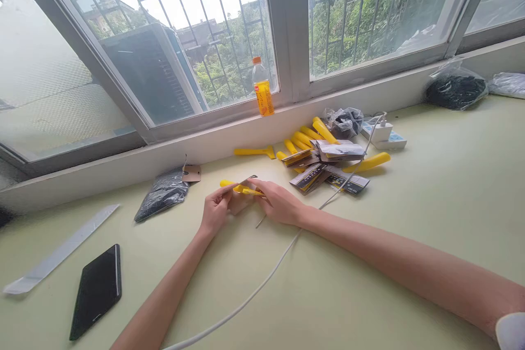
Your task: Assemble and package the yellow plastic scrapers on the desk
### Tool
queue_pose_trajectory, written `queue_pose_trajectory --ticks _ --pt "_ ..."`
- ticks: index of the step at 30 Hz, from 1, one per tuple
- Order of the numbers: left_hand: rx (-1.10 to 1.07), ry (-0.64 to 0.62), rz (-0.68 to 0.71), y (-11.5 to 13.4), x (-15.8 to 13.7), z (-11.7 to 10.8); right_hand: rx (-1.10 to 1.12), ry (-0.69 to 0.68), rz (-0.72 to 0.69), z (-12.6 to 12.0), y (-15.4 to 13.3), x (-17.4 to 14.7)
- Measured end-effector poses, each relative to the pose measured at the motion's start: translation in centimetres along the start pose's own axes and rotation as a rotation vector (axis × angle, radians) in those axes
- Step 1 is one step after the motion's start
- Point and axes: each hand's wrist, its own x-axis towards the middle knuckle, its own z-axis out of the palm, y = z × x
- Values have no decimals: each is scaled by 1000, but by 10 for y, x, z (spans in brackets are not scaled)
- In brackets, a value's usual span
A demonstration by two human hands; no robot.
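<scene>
On a pale green tabletop (447,191) beneath a window (286,27), from left to right: a translucent plastic strip (61,251) lies slantwise, with a black phone (96,292) near it, screen up. Next is a bag of dark material (162,194), a brown tag (191,174) at its upper corner. At centre, the left hand (216,209) pinches the left side of a yellow item (248,191), which is held between the two hands and partly hidden by fingers. Behind it lies a single yellow handle (252,151); an orange-capped bottle (263,93) stands upright by the window. The right hand (281,201) has its fingers closed on the item's right side. A white cable (262,286) passes beneath the right forearm. Farther right are a heap of yellow handles and printed cards (340,150), a white adapter (382,132) on a power strip (396,141), and a black-filled bag (457,89).
</scene>
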Motion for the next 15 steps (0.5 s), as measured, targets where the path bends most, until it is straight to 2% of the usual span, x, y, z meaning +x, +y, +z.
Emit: queue_pose_trajectory --ticks 11,15 --pt "48 -257 60 14 -14 4 18 -40 26 1 6 0" --pt "131 -320 60 21 -20 7 72 -35 32 4 12 -1"
